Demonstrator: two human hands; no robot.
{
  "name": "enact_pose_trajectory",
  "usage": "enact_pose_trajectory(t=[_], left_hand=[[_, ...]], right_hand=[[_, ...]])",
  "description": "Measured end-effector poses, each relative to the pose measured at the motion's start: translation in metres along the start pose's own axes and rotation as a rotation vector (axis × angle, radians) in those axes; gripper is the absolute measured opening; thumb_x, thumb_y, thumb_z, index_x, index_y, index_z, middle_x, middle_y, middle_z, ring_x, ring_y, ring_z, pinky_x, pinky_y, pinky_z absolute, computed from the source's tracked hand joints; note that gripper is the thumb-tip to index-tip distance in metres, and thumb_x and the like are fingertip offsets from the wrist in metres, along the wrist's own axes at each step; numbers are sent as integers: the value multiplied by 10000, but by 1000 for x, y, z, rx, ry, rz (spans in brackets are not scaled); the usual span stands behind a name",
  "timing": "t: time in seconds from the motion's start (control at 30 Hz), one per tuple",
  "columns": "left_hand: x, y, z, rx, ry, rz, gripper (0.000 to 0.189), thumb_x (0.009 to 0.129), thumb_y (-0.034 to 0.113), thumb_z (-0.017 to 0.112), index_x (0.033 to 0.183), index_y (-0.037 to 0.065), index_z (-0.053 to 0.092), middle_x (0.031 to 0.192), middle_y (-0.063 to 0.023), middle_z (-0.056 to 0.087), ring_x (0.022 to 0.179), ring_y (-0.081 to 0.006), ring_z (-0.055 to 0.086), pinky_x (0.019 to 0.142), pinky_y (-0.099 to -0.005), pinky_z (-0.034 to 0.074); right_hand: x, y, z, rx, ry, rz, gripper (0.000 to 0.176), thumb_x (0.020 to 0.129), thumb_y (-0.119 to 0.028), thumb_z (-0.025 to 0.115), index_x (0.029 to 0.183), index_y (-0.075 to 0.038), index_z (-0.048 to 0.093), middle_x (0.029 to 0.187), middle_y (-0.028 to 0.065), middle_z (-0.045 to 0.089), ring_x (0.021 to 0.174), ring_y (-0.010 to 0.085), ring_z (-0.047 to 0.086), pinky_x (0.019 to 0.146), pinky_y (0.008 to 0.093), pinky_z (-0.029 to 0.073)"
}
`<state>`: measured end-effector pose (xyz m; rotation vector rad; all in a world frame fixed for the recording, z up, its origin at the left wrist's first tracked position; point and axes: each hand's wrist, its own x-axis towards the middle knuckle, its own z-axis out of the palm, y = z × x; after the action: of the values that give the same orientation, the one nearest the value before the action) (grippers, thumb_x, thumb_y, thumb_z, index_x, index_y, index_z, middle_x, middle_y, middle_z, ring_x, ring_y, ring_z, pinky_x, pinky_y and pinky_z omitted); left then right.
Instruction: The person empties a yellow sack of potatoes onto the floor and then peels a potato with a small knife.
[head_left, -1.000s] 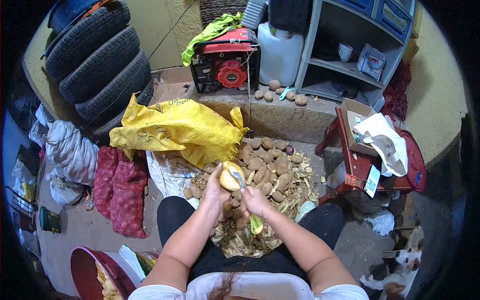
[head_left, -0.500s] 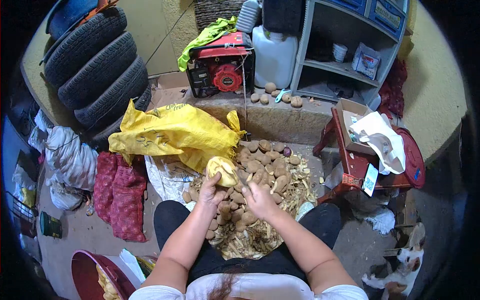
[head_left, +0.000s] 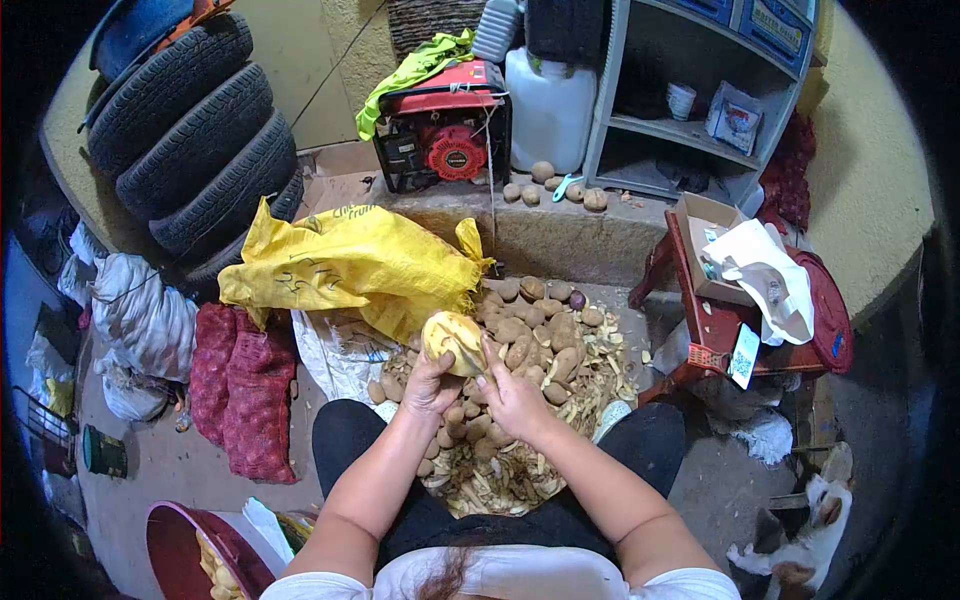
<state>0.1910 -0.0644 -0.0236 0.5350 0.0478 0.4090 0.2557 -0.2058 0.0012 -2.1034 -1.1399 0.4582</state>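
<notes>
Beyond the left hand (head_left: 430, 388), the yellow sack (head_left: 345, 262) is spread near; open air is found above the potatoes (head_left: 518, 352) heaped beyond the right hand (head_left: 516, 405), which is curled, its hold undiscernible. The pale potato (head_left: 448, 336) is gripped by the left, just beside the right, its long axis unclear.

Pale yellow peeled potato (head_left: 450, 335), in the left hand (head_left: 428, 387): flesh smooth, knife-faceted, slight sheen. Brown unpeeled potatoes (head_left: 565, 362), beyond the right hand (head_left: 513, 400): skins matt, dusty, mildly rough. Creased yellow sack (head_left: 360, 265), beyond the left hand: woven plastic, low gloss, frayed edge. Long red net bags (head_left: 258, 400), left of that hand: open plastic mesh, coarse. Right of the right hand, brown rectangular box (head_left: 722, 292): matt cardboard; dark red table (head_left: 715, 325): glossy, material undetermined.
</notes>
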Motion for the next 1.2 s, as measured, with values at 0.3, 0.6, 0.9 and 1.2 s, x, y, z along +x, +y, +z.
enact_pose_trajectory(t=[0.3, 0.6, 0.9, 1.2], left_hand=[[-1, -11, 7, 114, 138, 124, 653, 680, 33, 695, 1222, 144, 349, 1123, -69, 489, 1063, -239, 480, 931, -390, 398], [6, 3, -4, 50, 343, -49, 503, 763, 17, 614, 1164, 206, 377, 1060, -38, 497, 983, -219, 518, 796, -448, 477], [7, 0, -4, 87, 362, -44, 476, 795, 80, 594, 1205, 172, 371, 1119, -55, 482, 1032, -230, 497, 866, -448, 435], [8, -14, 1, 239, 519, 79, 473, 781, 25, 596, 1178, 142, 367, 1047, -57, 497, 958, -211, 523, 798, -387, 484]], right_hand=[[6, 6, 16, -81, 91, 58, 519, 892, -315, 339, 1365, -212, 152, 656, 223, 581, 597, 419, 557, 571, 488, 450], [20, 41, 45, 406, -9, -50, 515, 908, -351, 370, 1363, -186, 194, 827, 148, 604, 584, 308, 580, 520, 394, 452], [12, 14, 25, 1050, -161, 220, 525, 906, -150, 435, 1373, -218, 205, 630, -45, 385, 480, 53, 333, 425, 188, 295], [18, 38, 67, 822, 3, 226, 463, 915, -222, 393, 1352, -157, 256, 1180, 167, 506, 1056, 226, 496, 905, 283, 351]])
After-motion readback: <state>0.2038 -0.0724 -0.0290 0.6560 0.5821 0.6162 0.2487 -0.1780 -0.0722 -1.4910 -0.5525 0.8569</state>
